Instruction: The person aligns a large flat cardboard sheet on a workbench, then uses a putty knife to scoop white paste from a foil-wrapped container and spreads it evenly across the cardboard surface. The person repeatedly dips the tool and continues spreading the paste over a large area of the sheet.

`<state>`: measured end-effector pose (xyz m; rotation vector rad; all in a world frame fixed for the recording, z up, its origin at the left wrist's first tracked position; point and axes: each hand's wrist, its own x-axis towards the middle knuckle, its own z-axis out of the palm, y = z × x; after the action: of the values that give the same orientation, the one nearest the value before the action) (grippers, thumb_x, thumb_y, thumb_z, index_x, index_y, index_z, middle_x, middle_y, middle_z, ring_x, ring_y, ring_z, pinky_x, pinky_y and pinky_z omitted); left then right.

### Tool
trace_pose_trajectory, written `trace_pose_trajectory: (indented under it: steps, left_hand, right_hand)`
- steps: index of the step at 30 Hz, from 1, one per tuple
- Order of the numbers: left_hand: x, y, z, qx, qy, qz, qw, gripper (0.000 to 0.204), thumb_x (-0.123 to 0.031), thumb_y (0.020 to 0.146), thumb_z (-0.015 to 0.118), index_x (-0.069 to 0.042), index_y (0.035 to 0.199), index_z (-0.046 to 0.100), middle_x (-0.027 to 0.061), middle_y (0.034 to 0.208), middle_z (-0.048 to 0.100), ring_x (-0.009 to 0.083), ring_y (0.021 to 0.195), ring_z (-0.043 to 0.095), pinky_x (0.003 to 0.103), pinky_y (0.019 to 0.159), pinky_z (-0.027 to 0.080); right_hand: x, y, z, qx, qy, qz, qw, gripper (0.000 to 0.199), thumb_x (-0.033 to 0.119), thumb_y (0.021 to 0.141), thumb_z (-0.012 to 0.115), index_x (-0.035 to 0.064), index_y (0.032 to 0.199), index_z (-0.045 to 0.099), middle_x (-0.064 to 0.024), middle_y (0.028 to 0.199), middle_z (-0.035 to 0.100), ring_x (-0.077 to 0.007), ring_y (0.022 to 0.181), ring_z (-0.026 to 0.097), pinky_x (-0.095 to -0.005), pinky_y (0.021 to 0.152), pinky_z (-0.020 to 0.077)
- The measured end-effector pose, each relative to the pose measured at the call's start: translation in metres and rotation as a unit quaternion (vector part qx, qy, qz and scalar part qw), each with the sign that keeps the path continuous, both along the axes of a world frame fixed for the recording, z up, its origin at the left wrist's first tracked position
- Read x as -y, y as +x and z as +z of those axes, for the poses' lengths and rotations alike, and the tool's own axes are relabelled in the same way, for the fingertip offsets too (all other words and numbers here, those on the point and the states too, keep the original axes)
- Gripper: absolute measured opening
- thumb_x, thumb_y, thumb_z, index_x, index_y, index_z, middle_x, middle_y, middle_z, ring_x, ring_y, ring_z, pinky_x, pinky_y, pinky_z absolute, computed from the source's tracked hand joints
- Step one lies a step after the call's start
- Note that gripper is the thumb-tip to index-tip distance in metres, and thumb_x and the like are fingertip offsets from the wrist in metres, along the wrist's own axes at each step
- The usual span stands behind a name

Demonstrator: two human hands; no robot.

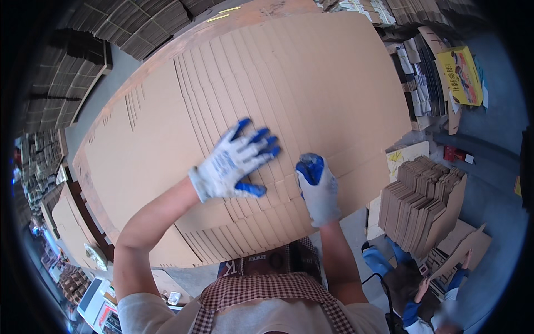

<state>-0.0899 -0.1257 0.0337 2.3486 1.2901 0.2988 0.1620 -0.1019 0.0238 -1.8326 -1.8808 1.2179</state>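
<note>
- Left hand in a white-and-blue work glove [236, 164]: open, fingers spread over the overlapping flat brown cardboard sheets [339, 83]
- Sheets are fanned left to right across the rusty-orange tabletop [161, 54]
- Right hand, matching glove [320, 189]: fingers curled at the sheets' near side, can't tell if it's gripping
- Bundled brown cardboard stack [417, 203] off right

My left fingers [270, 151] are spreading over overlapping cardboard sheets [345, 83]; my right fingers [312, 167] are sitting over them, just rightward. Beneath my fingers, the sheets are covering most of the worktop [261, 11]. Cardboard bundles [125, 28] are standing ahead and left, a carton stack [417, 206] rightward, a box [461, 75] lying farther ahead-right, a person [403, 284] staying behind-right.
</note>
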Motion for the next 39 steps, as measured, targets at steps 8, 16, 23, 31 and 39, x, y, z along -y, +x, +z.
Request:
trace_pose_trajectory:
  steps: [8,16,23,31,39]
  left_hand:
    - [-0.117,-0.105,-0.048,-0.096,0.155,0.246,0.952,0.057,-0.047,0.1,0.05,-0.016,0.147,0.048,0.0134,0.149,0.048,0.032,0.144,0.035,0.045,0.121,0.019]
    - [-0.167,-0.134,-0.079,0.168,-0.032,0.35,0.921,0.046,-0.035,0.106,0.041,-0.014,0.146,0.049,0.0088,0.147,0.053,0.0264,0.137,0.046,0.034,0.115,0.033]
    - [-0.169,-0.108,-0.042,0.164,-0.093,0.401,0.896,0.046,-0.033,0.106,0.041,-0.009,0.145,0.051,0.006,0.147,0.053,0.0198,0.137,0.046,0.031,0.116,0.032]
    - [-0.172,-0.121,-0.051,0.095,-0.067,0.387,0.915,0.046,-0.036,0.105,0.042,-0.016,0.145,0.051,0.0069,0.148,0.052,0.0236,0.138,0.045,0.033,0.117,0.032]
    - [-0.182,-0.119,-0.054,0.107,-0.086,0.413,0.9,0.045,-0.033,0.104,0.053,-0.007,0.141,0.055,0.0048,0.137,0.06,0.0181,0.127,0.054,0.029,0.11,0.039]
  right_hand:
    - [0.045,0.077,0.032,-0.02,-0.119,0.273,0.954,0.029,0.017,0.085,0.074,0.0058,0.111,0.069,-0.0131,0.102,0.07,-0.0311,0.09,0.069,-0.0359,0.083,0.0548]
    - [0.075,0.054,0.001,-0.33,-0.544,-0.175,0.752,0.027,0.01,0.103,0.05,0.0009,0.127,0.059,-0.0104,0.113,0.07,-0.016,0.094,0.071,-0.0277,0.075,0.0583]
    - [0.051,0.038,-0.007,-0.243,-0.516,-0.068,0.819,0.02,0.011,0.104,0.05,-0.0013,0.116,0.06,-0.0128,0.108,0.071,-0.0175,0.091,0.071,-0.0291,0.07,0.0582]
    - [0.037,0.033,0.002,-0.178,-0.526,-0.017,0.832,0.026,0.012,0.104,0.048,-0.0039,0.119,0.061,-0.0149,0.105,0.07,-0.0199,0.087,0.07,-0.029,0.069,0.0563]
    - [0.04,0.034,-0.004,-0.25,-0.565,-0.125,0.777,0.03,0.019,0.103,0.051,-0.0052,0.112,0.066,-0.0154,0.094,0.073,-0.0217,0.078,0.072,-0.0292,0.063,0.0558]
